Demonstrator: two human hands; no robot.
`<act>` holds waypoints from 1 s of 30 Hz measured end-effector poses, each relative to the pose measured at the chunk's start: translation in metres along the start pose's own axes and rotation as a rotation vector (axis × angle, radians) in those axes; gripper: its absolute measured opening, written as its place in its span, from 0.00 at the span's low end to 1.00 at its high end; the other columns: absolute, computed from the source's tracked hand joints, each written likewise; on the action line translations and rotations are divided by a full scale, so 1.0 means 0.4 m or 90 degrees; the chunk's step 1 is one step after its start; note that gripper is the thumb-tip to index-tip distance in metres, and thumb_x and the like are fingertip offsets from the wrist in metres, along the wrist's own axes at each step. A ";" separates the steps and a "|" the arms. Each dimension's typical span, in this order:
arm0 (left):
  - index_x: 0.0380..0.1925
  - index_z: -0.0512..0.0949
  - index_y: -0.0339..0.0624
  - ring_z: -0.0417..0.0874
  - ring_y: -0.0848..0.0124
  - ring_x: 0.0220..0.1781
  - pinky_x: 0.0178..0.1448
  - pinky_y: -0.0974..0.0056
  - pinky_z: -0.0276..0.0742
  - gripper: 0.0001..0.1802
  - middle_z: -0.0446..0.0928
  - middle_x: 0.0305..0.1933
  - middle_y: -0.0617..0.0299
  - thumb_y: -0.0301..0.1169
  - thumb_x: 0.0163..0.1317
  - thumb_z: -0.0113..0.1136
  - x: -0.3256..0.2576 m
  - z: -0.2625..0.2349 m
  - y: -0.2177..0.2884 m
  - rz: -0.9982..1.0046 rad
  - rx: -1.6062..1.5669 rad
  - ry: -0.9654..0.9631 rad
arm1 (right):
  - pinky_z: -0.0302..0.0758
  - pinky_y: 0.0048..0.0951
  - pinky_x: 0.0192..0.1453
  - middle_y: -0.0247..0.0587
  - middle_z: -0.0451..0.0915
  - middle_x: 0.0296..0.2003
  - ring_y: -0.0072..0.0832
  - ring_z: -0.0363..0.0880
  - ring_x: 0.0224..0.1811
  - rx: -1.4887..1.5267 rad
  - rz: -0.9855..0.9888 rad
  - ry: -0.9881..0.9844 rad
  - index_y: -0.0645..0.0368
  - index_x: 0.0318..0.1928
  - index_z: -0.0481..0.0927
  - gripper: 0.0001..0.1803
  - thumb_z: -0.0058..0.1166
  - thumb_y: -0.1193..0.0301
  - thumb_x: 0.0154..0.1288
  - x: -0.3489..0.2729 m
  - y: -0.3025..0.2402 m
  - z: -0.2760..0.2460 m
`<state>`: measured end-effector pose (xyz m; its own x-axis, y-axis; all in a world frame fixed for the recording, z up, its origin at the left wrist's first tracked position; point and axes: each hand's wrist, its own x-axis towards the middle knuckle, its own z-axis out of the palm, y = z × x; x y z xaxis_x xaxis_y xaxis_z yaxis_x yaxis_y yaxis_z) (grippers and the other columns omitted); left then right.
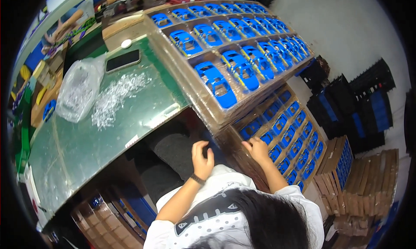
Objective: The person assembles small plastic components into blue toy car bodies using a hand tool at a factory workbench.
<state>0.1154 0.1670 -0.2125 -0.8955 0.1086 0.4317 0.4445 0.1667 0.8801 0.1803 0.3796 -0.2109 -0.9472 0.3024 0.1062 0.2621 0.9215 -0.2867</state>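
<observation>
Left hand (202, 161) empty, fingers loosely curled; right hand (259, 149) by lower tray (235, 130), can't tell if gripping. Blue car shells (214, 84) fill upper tray (195, 91); clear bits (113, 100) look unused.

Left fingers (197, 148) curled, right fingers (257, 141) perhaps bent

No writing can be read; the small white label (131, 141) on the edge of the green table (82, 156) is too small to make out.
</observation>
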 end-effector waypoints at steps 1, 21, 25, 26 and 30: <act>0.34 0.68 0.32 0.71 0.60 0.38 0.42 0.64 0.68 0.12 0.68 0.37 0.49 0.20 0.45 0.51 0.008 0.004 -0.001 -0.089 -0.044 -0.057 | 0.70 0.41 0.29 0.51 0.73 0.23 0.45 0.74 0.26 -0.023 -0.016 -0.051 0.60 0.28 0.74 0.17 0.52 0.57 0.51 -0.010 0.001 -0.003; 0.44 0.65 0.33 0.74 0.54 0.43 0.46 0.61 0.69 0.27 0.71 0.41 0.43 0.36 0.47 0.60 -0.002 0.123 -0.064 -0.229 0.016 -0.220 | 0.71 0.42 0.20 0.53 0.72 0.24 0.47 0.73 0.18 -0.081 0.039 -0.209 0.46 0.44 0.69 0.16 0.50 0.63 0.52 -0.306 0.007 -0.136; 0.43 0.67 0.33 0.72 0.51 0.41 0.45 0.59 0.69 0.27 0.71 0.37 0.45 0.33 0.43 0.62 -0.008 0.128 -0.061 -0.246 0.013 -0.175 | 0.71 0.42 0.21 0.53 0.73 0.23 0.47 0.73 0.19 -0.097 0.068 -0.232 0.46 0.45 0.67 0.18 0.49 0.61 0.52 -0.338 -0.010 -0.134; 0.42 0.68 0.34 0.73 0.53 0.41 0.45 0.60 0.69 0.27 0.71 0.37 0.46 0.32 0.41 0.63 0.001 0.131 -0.057 -0.252 0.030 -0.190 | 0.71 0.42 0.23 0.53 0.73 0.22 0.46 0.74 0.21 -0.089 0.054 -0.290 0.47 0.45 0.68 0.18 0.48 0.60 0.53 -0.322 -0.002 -0.138; 0.40 0.70 0.34 0.74 0.58 0.38 0.42 0.62 0.70 0.25 0.72 0.35 0.48 0.31 0.39 0.65 0.007 0.130 -0.070 -0.254 0.014 -0.135 | 0.71 0.40 0.34 0.48 0.75 0.25 0.44 0.74 0.29 0.030 -0.019 -0.341 0.55 0.35 0.75 0.15 0.45 0.58 0.54 -0.182 -0.008 -0.147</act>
<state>0.1016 0.2136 -0.2460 -0.9733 0.2294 0.0079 0.0683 0.2564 0.9642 0.2594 0.3688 -0.1618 -0.9189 0.0978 -0.3821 0.2363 0.9122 -0.3347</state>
